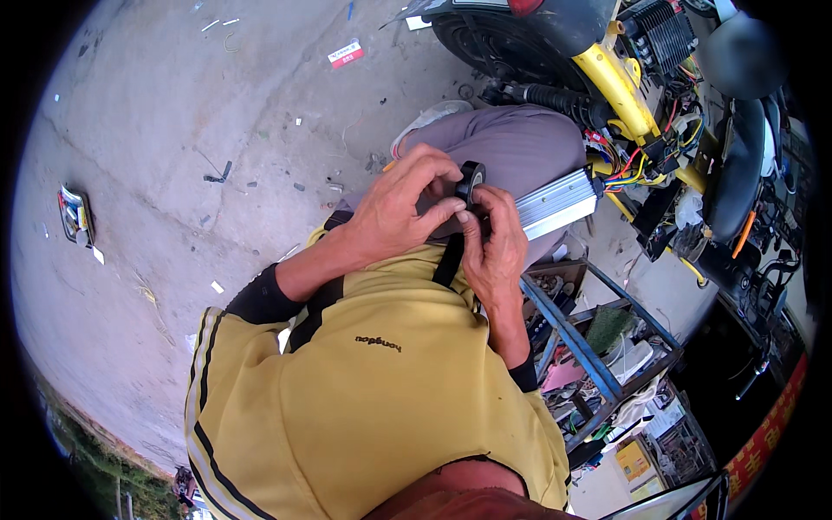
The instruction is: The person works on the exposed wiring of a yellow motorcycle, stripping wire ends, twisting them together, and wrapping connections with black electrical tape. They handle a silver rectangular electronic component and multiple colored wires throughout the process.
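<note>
Between my two hands, above my lap, is a small roll of black tape. My left hand is closed on its near side, with thumb and index finger at the roll's edge. From the other side, my right hand grips the roll with curled fingers, its thumb just below it. A black strip hangs below the roll against the yellow shirt; I cannot tell whether it is tape. Just right of my right hand, a finned silver metal box rests by my thigh, its coloured wires running to the vehicle.
A two-wheeler with a yellow frame, a rear wheel and exposed wiring stands at the upper right. A blue metal rack with tools and parts is at lower right. On the concrete floor lie a red-and-white packet and scraps.
</note>
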{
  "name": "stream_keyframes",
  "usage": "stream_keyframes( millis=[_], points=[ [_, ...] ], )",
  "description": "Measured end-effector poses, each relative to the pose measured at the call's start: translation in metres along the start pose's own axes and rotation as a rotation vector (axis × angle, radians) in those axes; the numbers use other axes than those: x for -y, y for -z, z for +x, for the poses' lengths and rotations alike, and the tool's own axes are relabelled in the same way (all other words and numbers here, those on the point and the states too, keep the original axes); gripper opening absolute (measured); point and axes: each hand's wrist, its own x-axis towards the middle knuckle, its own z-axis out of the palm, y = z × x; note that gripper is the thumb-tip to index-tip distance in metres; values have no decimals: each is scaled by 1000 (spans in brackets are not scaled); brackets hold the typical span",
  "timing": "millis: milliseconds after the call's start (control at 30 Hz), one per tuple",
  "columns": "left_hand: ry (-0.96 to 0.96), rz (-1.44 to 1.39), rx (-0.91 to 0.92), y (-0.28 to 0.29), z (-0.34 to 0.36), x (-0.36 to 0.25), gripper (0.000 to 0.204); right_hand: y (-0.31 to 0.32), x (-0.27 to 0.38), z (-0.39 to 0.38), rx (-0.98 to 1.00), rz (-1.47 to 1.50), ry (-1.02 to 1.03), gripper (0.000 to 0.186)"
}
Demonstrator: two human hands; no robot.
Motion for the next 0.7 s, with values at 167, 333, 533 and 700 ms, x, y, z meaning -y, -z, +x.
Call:
stream_keyframes(
  millis=[167,333,533,700],
  points=[
    [-54,110,-37,10,3,-12,33,3,4,0,-8,18,8,32],
    [-196,264,-29,11,7,-7,26,5,2,2,-21,-48,57,32],
    [-234,352,-33,0,8,-20,26,8,-1,4,-74,-75,125,33],
    [-215,296,10,-9,4,-15,30,8,-5,1,-105,-40,112,33]
  ],
)
